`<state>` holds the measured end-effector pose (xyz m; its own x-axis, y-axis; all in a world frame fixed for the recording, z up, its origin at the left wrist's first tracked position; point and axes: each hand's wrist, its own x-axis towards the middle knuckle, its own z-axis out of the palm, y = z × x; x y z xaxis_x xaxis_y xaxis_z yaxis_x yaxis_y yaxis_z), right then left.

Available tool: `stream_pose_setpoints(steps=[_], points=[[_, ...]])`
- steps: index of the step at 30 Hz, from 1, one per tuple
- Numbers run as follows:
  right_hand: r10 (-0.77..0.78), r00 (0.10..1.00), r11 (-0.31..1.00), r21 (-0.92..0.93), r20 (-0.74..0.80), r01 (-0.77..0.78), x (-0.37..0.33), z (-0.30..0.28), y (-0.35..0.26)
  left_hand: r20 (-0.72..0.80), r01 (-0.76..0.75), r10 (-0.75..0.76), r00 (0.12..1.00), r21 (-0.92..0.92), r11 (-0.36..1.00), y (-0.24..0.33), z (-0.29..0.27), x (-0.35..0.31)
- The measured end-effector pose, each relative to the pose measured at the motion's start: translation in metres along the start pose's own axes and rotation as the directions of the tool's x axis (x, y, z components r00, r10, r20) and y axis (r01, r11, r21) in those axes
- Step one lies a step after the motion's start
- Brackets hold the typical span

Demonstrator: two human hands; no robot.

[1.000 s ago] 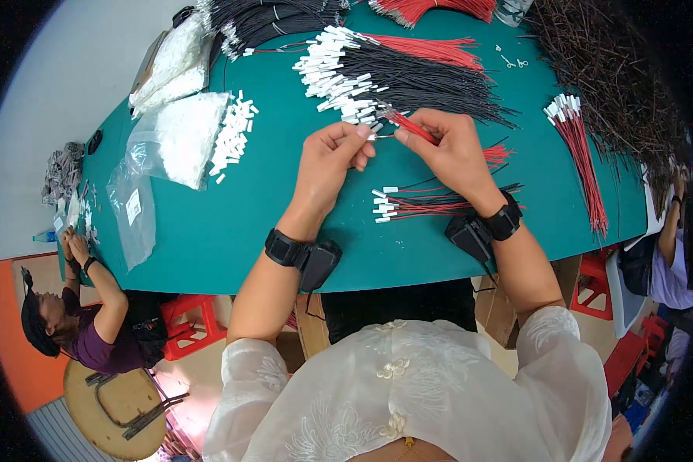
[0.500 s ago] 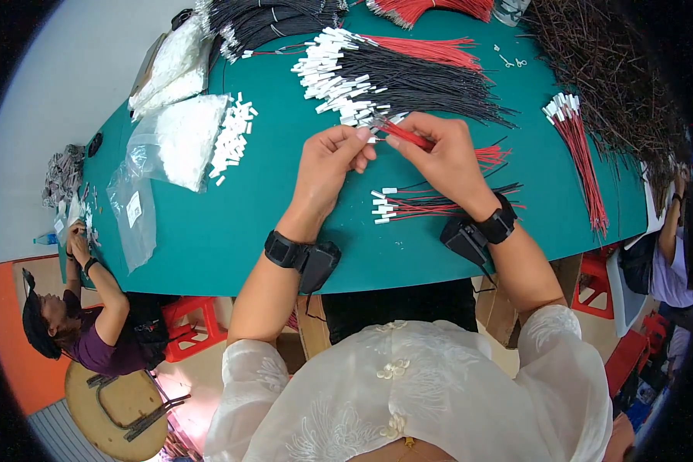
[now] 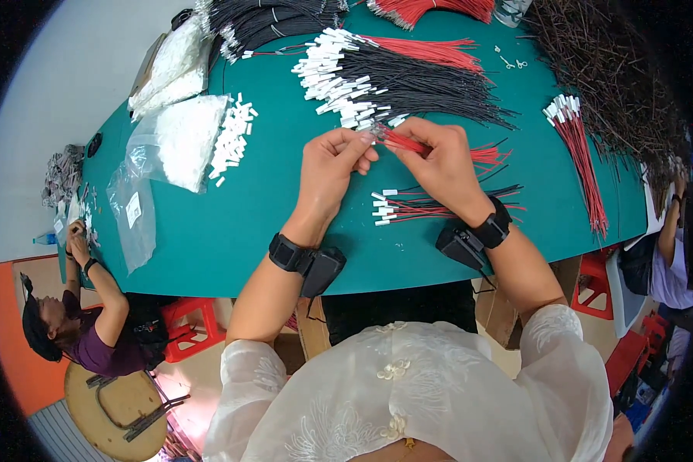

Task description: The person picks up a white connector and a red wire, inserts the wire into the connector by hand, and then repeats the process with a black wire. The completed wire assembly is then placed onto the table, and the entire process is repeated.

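Note:
My right hand (image 3: 450, 163) is closed around a small bundle of red wires (image 3: 405, 142), their metal-tipped ends pointing left. My left hand (image 3: 327, 165) meets those ends with thumb and fingertips pinched together; anything between them is too small to make out. Just beyond both hands lies a wide pile of black wires (image 3: 431, 88) with white plastic connectors (image 3: 323, 65) on their left ends. Loose red wires (image 3: 487, 156) lie partly behind my right hand. Nearer me, below that hand, are several red-and-black wire pairs (image 3: 439, 206) with white connectors.
Loose white connectors (image 3: 231, 138) spill beside a clear bag (image 3: 189, 142) on the green table (image 3: 269, 223). A red wire bundle (image 3: 581, 165) lies at right, near a brown tangled heap (image 3: 608, 69). One co-worker (image 3: 92, 323) sits at left; another person's arm (image 3: 670, 223) shows at far right.
My hands have shifted slightly and come closer together at the wire tips. The small white piece that showed between my fingertips is now hidden. The red bundle stays in my right hand.

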<state>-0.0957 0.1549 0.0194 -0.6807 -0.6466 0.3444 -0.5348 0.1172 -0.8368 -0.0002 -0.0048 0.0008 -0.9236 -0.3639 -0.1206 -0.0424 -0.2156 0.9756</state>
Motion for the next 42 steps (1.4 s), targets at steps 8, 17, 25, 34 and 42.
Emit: stream_pose_setpoints(steps=[8,17,25,34,42], points=[[-0.039,0.999,0.999,0.013,-0.003,0.039,0.0,0.0,0.002,-0.02,0.027,-0.028,0.999,-0.045,0.999,0.001,0.0,0.0],[-0.026,0.999,1.0,-0.01,0.023,0.026,0.001,-0.002,0.006,0.006,0.019,-0.019,1.0,-0.051,0.999,-0.001,0.001,0.0],[-0.025,0.999,1.0,0.009,0.048,0.024,0.001,-0.002,0.001,0.039,0.011,-0.009,0.999,-0.034,0.999,-0.003,0.002,0.0],[-0.008,1.0,1.0,0.023,0.03,0.007,0.006,-0.004,0.0,0.021,0.043,-0.041,0.999,-0.11,0.993,0.002,0.003,0.0],[0.043,0.997,0.979,-0.203,0.071,-0.028,0.016,-0.03,0.009,-0.166,-0.098,0.099,0.981,0.012,0.995,0.008,-0.02,0.006]])
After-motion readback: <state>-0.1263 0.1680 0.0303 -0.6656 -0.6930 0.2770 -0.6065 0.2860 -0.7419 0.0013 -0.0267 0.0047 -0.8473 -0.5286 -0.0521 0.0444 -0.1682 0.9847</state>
